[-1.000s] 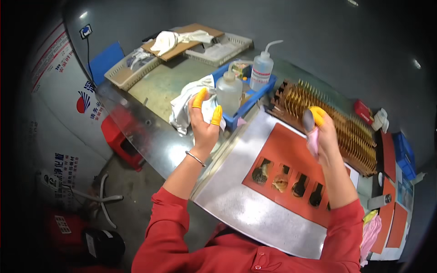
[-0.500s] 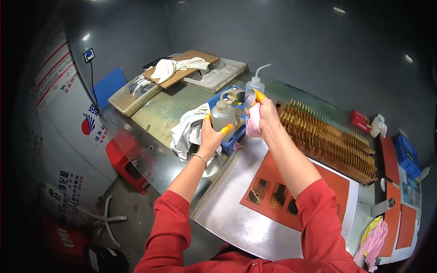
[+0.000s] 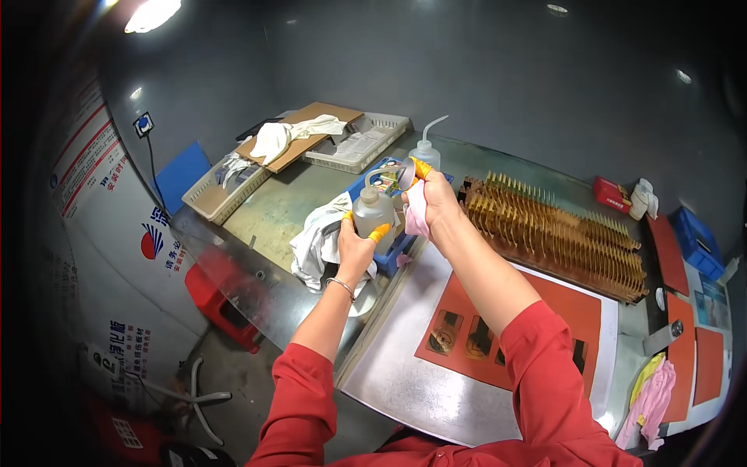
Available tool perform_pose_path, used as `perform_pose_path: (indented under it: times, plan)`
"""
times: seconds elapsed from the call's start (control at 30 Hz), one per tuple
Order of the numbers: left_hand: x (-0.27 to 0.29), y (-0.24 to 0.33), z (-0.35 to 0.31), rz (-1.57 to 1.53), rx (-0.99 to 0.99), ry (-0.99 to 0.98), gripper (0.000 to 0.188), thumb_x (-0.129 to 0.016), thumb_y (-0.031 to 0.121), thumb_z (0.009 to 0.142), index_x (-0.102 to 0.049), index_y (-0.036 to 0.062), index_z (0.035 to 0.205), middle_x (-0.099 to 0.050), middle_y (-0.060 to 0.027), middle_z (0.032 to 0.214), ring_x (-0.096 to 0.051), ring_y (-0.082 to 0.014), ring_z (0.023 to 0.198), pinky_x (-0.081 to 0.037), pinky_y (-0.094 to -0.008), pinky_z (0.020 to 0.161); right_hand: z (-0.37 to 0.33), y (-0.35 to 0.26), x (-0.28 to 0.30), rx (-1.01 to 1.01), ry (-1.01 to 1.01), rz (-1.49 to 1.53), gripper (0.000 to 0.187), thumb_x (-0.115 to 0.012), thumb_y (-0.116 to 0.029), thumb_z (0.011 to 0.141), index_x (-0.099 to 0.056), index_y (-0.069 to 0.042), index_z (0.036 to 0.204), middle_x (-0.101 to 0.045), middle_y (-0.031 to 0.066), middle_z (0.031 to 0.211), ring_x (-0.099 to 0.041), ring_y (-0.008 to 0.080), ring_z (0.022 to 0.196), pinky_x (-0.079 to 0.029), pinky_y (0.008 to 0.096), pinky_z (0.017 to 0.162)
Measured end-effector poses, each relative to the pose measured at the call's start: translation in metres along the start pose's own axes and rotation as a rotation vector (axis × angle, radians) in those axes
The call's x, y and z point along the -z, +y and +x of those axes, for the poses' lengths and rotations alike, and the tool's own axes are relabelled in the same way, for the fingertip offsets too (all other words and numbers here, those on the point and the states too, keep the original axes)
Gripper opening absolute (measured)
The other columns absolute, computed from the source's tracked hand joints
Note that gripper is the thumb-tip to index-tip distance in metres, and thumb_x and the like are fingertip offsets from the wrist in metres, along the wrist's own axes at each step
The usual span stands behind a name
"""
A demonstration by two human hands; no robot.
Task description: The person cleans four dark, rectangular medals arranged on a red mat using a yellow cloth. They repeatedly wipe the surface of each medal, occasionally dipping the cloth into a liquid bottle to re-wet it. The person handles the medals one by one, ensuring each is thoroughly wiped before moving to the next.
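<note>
At the left side of the blue plastic bin (image 3: pixel 387 263), the translucent squeeze wash bottle (image 3: pixel 374 212) stood nearly upright in the left hand (image 3: pixel 355 252); whether its base touched the bin could not be told. Thumb and fingers, tipped with yellow finger cots (image 3: pixel 380 232), were curled around the bottle's lower body. That was probably the best hold: the wall looked thin, soft and springy, likely light unless well filled, and perhaps slippery if wet. The bent spout seemed a poor place to grip.

Just right of the bottle, the right hand (image 3: pixel 437 204) had its fingers closed on a grey rounded piece (image 3: pixel 406 174) and a bunched pink cloth (image 3: pixel 416 212). The piece was small and partly covered, perhaps a smooth, stiff disc that was best held by its rim; the cloth looked limp and easily pinched.

A white cloth (image 3: pixel 313 247) lay left of the bottle, and a second wash bottle (image 3: pixel 425 156) stood beyond the right hand. Farther right ran a long row of brass-coloured plates (image 3: pixel 556 233), with an orange-red mat (image 3: pixel 562 307) nearer the person.
</note>
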State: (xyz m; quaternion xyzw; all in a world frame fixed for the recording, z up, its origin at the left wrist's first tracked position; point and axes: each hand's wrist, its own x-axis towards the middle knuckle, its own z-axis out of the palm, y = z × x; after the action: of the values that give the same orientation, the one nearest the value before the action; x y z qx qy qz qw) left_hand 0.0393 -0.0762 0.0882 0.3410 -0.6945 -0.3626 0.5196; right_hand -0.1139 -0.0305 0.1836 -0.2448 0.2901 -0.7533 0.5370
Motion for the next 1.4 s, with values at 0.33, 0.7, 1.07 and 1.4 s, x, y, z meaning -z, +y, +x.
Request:
perform_pose_path:
  times: [0.33, 0.7, 1.07, 1.4]
  plan:
    - [-0.001, -0.003, 0.001, -0.04, -0.041, -0.006, 0.059, -0.079, 0.021, 0.068, -0.048, -0.0031, 0.113, -0.059, -0.0142, 0.102, -0.057, -0.023, 0.094, -0.045, -0.0321, 0.083, -0.002, -0.002, -0.003, -0.054, -0.018, 0.091, 0.024, -0.036, -0.011, 0.09, -0.058, -0.005, 0.096, -0.061, 0.0073, 0.089, -0.058, 0.0183, 0.074, -0.05, 0.0349, 0.063]
    - [-0.009, 0.016, -0.058, 0.16, -0.409, 0.21, 0.057, -0.063, 0.019, 0.085, -0.036, -0.0066, 0.128, -0.039, -0.0187, 0.128, -0.038, -0.0256, 0.119, -0.028, -0.0366, 0.102, -0.17, -0.13, 0.078, -0.338, -0.027, -0.493, 0.023, -0.05, -0.028, 0.088, -0.06, -0.01, 0.077, -0.054, 0.0003, 0.059, -0.046, 0.01, 0.044, -0.036, 0.0275, 0.038]
    - [-0.065, -0.003, -0.101, 0.083, -0.319, -0.197, 0.041, -0.057, 0.004, 0.085, -0.044, -0.001, 0.124, -0.051, -0.0118, 0.122, -0.049, -0.0218, 0.115, -0.036, -0.031, 0.098, -0.288, -0.031, 0.161, -0.309, 0.333, -1.412, 0.022, -0.064, -0.021, 0.083, -0.06, 0.001, 0.087, -0.06, 0.0109, 0.065, -0.05, 0.0171, 0.043, -0.039, 0.0333, 0.044]
    - [-0.06, -0.019, -0.101, 0.165, -0.451, -0.258, 0.039, -0.062, 0.008, 0.079, -0.051, 0.0017, 0.116, -0.056, -0.0122, 0.106, -0.057, -0.0266, 0.099, -0.038, -0.0367, 0.096, -0.265, 0.003, 0.185, 0.17, 0.145, -1.984, 0.019, -0.065, -0.016, 0.075, -0.059, 0.0, 0.067, -0.058, 0.0183, 0.065, -0.058, 0.0348, 0.062, -0.045, 0.0444, 0.057]
